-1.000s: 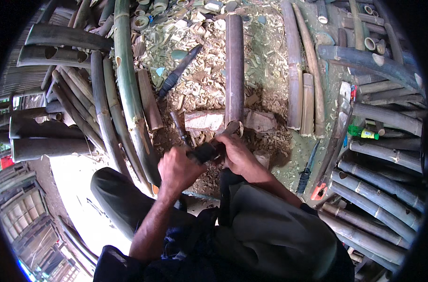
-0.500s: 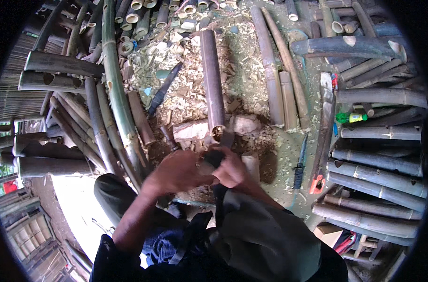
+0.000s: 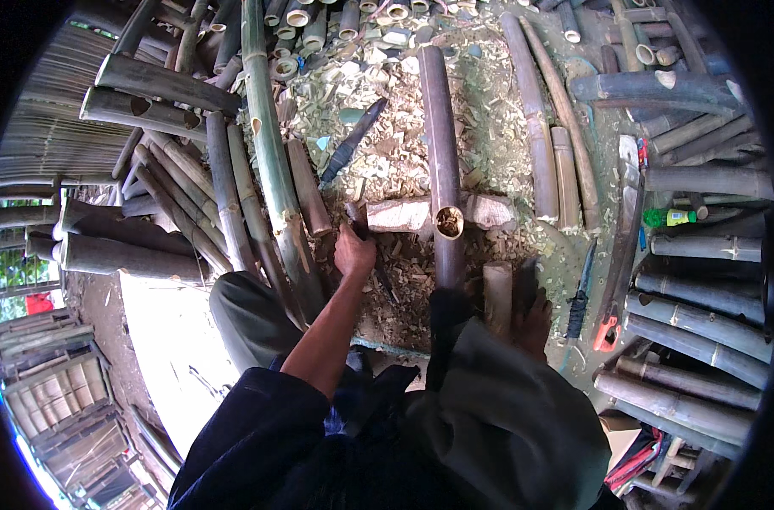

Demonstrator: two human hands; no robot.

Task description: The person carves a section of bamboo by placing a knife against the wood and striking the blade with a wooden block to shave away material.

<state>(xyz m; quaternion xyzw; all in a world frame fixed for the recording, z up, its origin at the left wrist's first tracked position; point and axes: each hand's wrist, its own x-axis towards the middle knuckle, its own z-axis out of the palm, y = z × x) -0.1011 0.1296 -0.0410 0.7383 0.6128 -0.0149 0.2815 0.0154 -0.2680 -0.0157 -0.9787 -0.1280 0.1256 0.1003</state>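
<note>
My left hand (image 3: pixel 354 253) is closed near the short wooden handle (image 3: pixel 356 219) of a slim tool, whose thin dark shaft (image 3: pixel 386 284) points toward me over the shavings. Down at the right, my right hand (image 3: pixel 533 328) is partly covered by my raised knee. Its visible fingers look stretched out beside a dark flat piece (image 3: pixel 525 286) and a short pale wood piece (image 3: pixel 497 297). Between my hands runs a dark bamboo pole (image 3: pixel 440 136), with an opening (image 3: pixel 449 223) cut near its close end. A pale split log (image 3: pixel 395 215) lies crosswise under the pole.
Beyond the log, a dark-handled knife (image 3: pixel 353 140) lies on wood chips. At the right are another knife (image 3: pixel 581 293), an orange-handled saw (image 3: pixel 608 327), a green bottle (image 3: pixel 669 218) and stacked bamboo (image 3: pixel 701 323). A long green bamboo pole (image 3: pixel 272 153) leans at the left.
My hands were together over the pole's close end, around a dark object. They have parted: the left reached the slim tool on the ground, the right went down to the right. The view shifted.
</note>
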